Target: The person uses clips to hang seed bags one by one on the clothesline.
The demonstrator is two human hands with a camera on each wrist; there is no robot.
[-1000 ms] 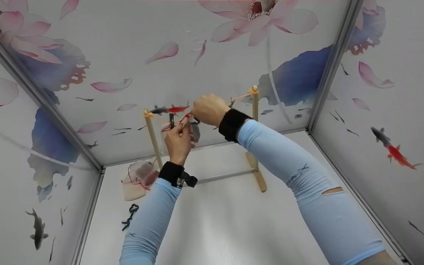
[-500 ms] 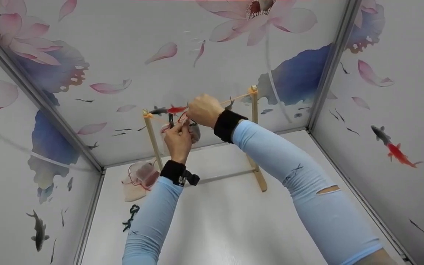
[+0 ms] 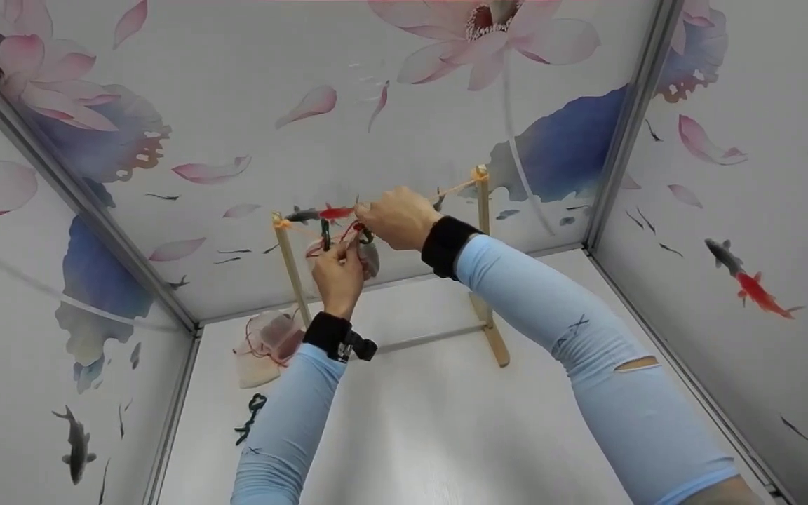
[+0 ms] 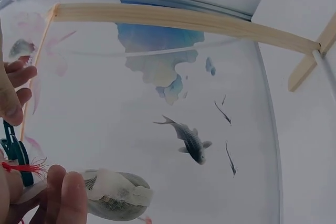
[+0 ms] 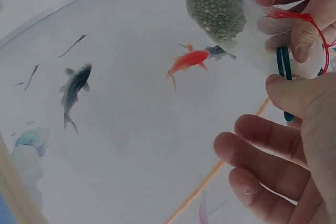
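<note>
At left, an upright pale-wood post (image 3: 292, 270), tied at its top to a thin orange cord (image 3: 456, 188). Just right of it, by the cord, a slim dark green clip (image 3: 326, 237). Next, a bare left hand (image 3: 337, 277), pinching the gathered neck of a small translucent pouch of green, bean-like grains (image 5: 218, 9), with a red tasselled drawstring (image 5: 283, 14), raised close to the cord. At the pouch's neck, a second dark green clip (image 5: 284, 64). Then a bare right hand (image 3: 400, 219), thumb at that clip, other fingers loosely bent (whether actually pinching, impossible to tell). Further right, a matching wooden post (image 3: 485, 210).

Step in hand, by judgement: fastening pouch to cord. Next move probably calls for holding the neck steady and seating the clip over both, clear of the drawstring.

Below, a glossy white table (image 3: 411, 421); on its left, pale drawstring pouches (image 3: 274, 337), and nearer, dark green clips (image 3: 255, 405), partly behind the sleeve. Around, left to right: a white left wall (image 3: 4, 365) with painted grey fish, a far wall (image 3: 236, 70) with pink lotus, a right wall (image 3: 783, 210) with red fish.
</note>
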